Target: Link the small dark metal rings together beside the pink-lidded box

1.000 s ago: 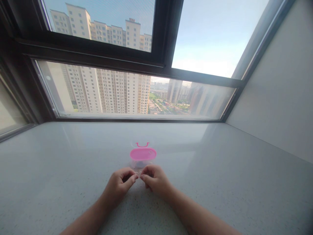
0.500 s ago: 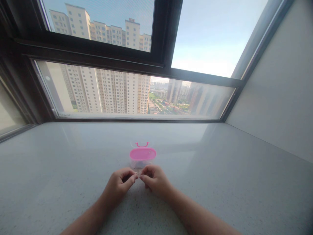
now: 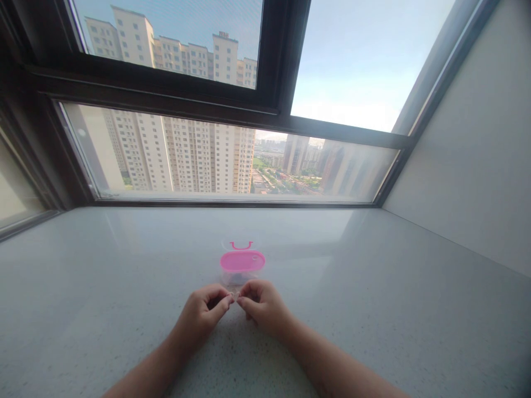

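Note:
My left hand (image 3: 207,307) is closed, its thumb and index finger pinched around something tiny and pale. Facing it, my right hand (image 3: 262,305) pinches in the same way, the fingertips of both almost meeting. What lies between them is too small to name. Just beyond the fingers stands a clear plastic box with a pink lid (image 3: 242,261). A pink handle (image 3: 241,245) shows behind the lid. Part of the box's front is hidden by my hands.
Both forearms rest over a pale speckled sill (image 3: 357,309). A dark window frame (image 3: 232,204) borders it at the back, with tall buildings outside. A white wall (image 3: 473,166) rises on the right.

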Demonstrator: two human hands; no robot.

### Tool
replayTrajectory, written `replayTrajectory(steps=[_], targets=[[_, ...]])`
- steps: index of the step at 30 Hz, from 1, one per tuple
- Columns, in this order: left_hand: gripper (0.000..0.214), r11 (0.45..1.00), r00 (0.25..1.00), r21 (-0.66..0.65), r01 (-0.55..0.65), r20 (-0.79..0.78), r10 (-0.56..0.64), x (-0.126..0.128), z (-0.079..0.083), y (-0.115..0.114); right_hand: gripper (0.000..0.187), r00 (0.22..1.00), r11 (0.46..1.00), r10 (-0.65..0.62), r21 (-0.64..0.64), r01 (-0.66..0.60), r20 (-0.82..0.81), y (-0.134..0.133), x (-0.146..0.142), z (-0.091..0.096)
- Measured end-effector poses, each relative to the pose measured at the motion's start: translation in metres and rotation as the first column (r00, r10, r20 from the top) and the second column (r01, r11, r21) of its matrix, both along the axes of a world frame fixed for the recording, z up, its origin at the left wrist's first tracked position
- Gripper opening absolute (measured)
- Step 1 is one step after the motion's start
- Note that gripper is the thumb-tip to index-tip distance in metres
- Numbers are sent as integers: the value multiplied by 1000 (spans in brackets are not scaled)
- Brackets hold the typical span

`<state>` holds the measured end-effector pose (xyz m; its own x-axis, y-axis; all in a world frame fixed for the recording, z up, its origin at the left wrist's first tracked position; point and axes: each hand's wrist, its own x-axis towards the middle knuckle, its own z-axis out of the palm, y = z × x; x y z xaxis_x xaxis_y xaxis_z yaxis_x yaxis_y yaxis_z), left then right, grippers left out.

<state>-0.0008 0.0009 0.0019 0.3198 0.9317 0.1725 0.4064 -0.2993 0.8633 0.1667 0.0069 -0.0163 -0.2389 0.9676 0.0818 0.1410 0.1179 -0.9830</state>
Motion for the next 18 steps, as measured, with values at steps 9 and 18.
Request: replayTrajectory(steps=[9, 18], targets=[[25, 1000, 1000, -11, 7, 5, -7, 0, 1, 1, 4, 1000, 1000, 2, -3, -2, 10, -3, -1, 1], [25, 1000, 1000, 0, 5, -2, -5, 0, -1, 1, 3, 1000, 1000, -1, -4, 1, -7, -2, -1, 1]])
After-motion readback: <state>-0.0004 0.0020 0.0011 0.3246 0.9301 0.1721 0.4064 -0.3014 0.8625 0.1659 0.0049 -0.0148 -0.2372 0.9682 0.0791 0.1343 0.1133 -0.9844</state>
